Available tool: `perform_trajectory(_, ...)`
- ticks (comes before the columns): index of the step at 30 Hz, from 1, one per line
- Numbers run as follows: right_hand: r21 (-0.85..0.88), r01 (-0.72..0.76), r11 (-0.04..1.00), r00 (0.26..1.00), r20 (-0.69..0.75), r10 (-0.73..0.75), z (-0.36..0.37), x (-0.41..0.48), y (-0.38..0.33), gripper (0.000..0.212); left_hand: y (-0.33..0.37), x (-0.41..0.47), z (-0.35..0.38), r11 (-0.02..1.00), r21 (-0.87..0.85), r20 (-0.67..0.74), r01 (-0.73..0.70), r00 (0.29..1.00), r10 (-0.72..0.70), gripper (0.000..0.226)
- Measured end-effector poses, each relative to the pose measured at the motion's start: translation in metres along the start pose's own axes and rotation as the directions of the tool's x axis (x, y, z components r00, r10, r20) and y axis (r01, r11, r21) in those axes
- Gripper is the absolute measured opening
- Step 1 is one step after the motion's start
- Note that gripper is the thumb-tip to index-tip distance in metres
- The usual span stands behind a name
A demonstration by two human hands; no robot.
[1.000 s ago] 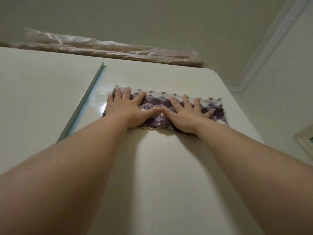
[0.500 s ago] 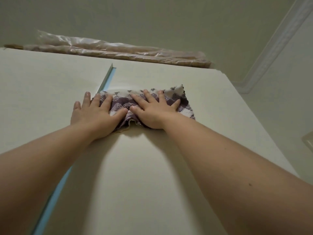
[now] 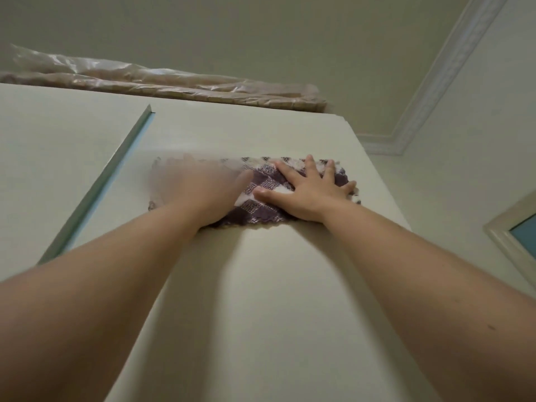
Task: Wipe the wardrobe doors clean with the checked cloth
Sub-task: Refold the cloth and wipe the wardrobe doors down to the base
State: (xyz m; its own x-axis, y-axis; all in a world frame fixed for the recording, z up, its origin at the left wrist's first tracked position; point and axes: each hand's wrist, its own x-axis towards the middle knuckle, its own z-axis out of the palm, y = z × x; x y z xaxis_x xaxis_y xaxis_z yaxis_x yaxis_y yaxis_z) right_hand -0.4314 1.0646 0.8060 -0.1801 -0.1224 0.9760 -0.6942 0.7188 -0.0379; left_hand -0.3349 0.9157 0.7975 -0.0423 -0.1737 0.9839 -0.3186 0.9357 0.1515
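I look up along a cream wardrobe door. A purple and white checked cloth lies spread flat against its upper part. My right hand presses on the cloth's right half, palm down, fingers apart. My left hand presses on the left half and is blurred by motion; its fingers are hard to make out. A second door stands to the left, its edge slightly proud of the one I touch.
Crinkled clear plastic wrapping lies along the wardrobe top. The ceiling and a white cornice are above right. A framed panel sits on the right wall. The door's right edge is just past the cloth.
Both hands slid the cloth left toward the door gap, then back right. The cloth is now spread wide again and my left hand is still moving.
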Motion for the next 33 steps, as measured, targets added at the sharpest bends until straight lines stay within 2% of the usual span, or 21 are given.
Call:
perform_trajectory(3, -0.004, -0.051, 0.999, 0.999, -0.007, 0.051, -0.001, -0.007, 0.021, 0.088, 0.019, -0.011, 0.013, 0.996, 0.09, -0.042, 0.001, 0.999, 0.003, 0.089)
perform_trajectory(9, 0.0, -0.126, 0.992, 0.992, 0.017, 0.126, -0.001, -0.043, 0.056, 0.09, 0.049, -0.038, 0.024, 0.993, 0.105, -0.011, -0.048, 0.999, 0.05, 0.087)
perform_trajectory(15, 0.016, -0.158, 0.987, 0.987, 0.036, 0.157, 0.011, -0.109, 0.078, 0.089, 0.059, -0.104, 0.038, 0.993, 0.093, 0.005, -0.074, 0.997, 0.074, 0.084)
perform_trajectory(27, -0.024, -0.205, 0.979, 0.975, 0.086, 0.206, 0.019, -0.178, 0.09, 0.097, 0.062, -0.173, 0.048, 0.993, 0.072, 0.044, -0.093, 0.995, 0.09, 0.085)
perform_trajectory(33, -0.056, -0.241, 0.969, 0.964, 0.1, 0.246, 0.024, -0.197, 0.074, 0.099, 0.048, -0.19, 0.047, 0.993, 0.053, 0.061, -0.108, 0.993, 0.105, 0.082)
